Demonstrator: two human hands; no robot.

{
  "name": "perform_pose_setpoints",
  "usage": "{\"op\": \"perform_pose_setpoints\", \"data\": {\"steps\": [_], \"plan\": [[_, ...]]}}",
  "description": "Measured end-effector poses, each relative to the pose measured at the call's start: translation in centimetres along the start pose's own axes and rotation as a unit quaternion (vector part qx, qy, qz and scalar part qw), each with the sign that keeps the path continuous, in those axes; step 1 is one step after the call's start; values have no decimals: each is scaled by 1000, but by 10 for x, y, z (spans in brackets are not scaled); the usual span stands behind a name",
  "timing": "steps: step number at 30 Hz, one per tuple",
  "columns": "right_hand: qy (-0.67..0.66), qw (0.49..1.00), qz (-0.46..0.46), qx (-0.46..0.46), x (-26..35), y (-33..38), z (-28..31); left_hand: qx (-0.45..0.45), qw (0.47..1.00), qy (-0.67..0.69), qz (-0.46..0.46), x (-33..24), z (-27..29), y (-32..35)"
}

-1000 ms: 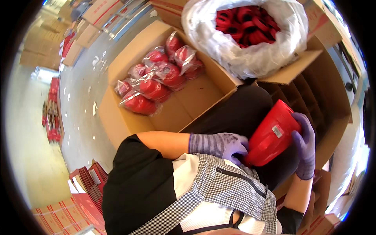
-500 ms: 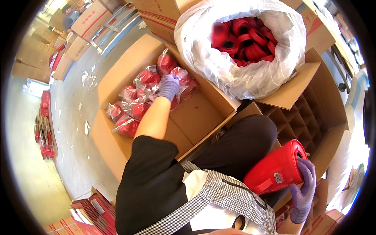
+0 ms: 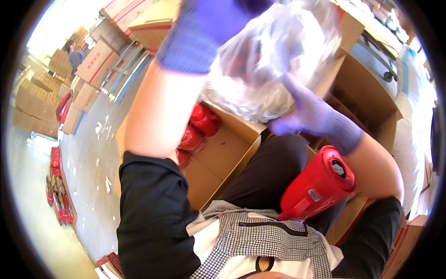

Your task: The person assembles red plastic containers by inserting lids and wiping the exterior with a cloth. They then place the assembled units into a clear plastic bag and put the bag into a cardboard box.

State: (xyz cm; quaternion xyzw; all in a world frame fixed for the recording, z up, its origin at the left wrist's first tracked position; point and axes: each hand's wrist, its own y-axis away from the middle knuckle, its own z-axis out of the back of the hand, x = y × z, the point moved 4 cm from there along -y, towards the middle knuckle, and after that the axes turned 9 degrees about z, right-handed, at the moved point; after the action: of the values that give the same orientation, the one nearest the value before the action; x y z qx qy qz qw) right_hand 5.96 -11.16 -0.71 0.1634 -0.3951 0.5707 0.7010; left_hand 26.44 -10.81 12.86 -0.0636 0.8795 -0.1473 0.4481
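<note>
My left hand (image 3: 204, 35) and my right hand (image 3: 310, 116), both in purple gloves, are raised close to the camera and grip a crumpled clear plastic bag (image 3: 265, 69). The bag is blurred, and a faint reddish shape shows through it. A red plastic jug (image 3: 320, 186) lies on its side across my lap, under my right forearm, with neither hand on it. Below my left arm is an open cardboard box (image 3: 223, 158) holding bagged red jugs (image 3: 200, 123).
Another open cardboard box with dividers (image 3: 367, 93) stands at the right. Stacks of closed cartons (image 3: 93, 60) line the far left of the grey floor (image 3: 88, 153). Red packs (image 3: 55, 195) lie along the floor's left edge.
My left hand came up out of the box of bagged jugs, and my right hand let go of the red jug. Both hands now hold a clear bag up in front of the camera.
</note>
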Motion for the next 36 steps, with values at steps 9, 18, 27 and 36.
{"op": "perform_pose_setpoints", "data": {"steps": [9,18,27,36], "plan": [[-322,921,-136,-174,-47,50,113,137,565,-778,-238,121,-104,85],[-453,848,139,-236,-128,190,121,-130,801,-571,-118,282,-53,30],[-312,865,-180,-349,-208,200,48,16,894,-410,179,370,-16,16],[-364,828,-2,-427,-158,195,49,-123,852,-495,114,344,-8,21]]}}
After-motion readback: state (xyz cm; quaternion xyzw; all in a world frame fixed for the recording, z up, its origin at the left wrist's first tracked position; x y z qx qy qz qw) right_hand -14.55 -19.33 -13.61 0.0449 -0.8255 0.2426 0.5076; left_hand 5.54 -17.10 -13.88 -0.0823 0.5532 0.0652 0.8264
